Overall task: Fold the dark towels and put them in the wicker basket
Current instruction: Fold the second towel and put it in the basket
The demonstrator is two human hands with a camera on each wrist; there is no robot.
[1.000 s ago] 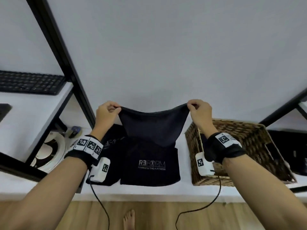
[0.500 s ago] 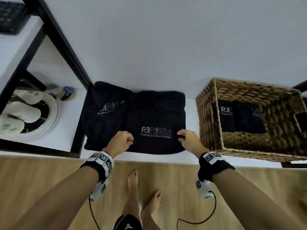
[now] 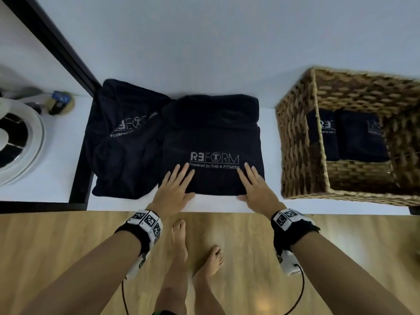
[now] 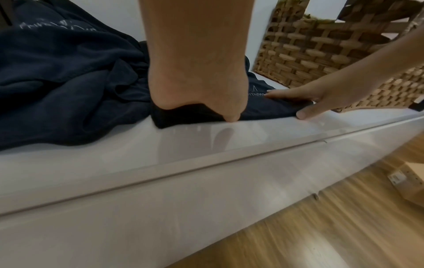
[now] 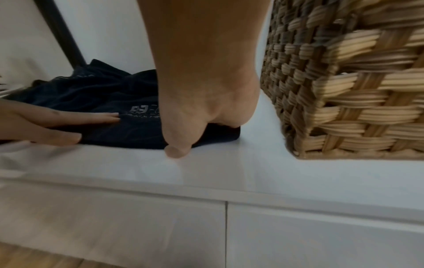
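Folded dark towel [image 3: 213, 142] lies at the counter's [image 3: 218, 204] front edge, between a crumpled towel [image 3: 122, 142] and the wicker basket [image 3: 300, 142]. Left hand [image 3: 175, 189] and right hand [image 3: 255, 188] press it flat, fingers straight, gripping nothing. Judged soft, light, limp; best lifted by its side edges. Counter glossy white; wall white; floor wooden. Basket already holds folded towels [image 3: 354, 135].

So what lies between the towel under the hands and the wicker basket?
Nothing: a bare strip of white shelf top separates the folded towel from the wicker basket. The head view shows it, and the right wrist view confirms it.
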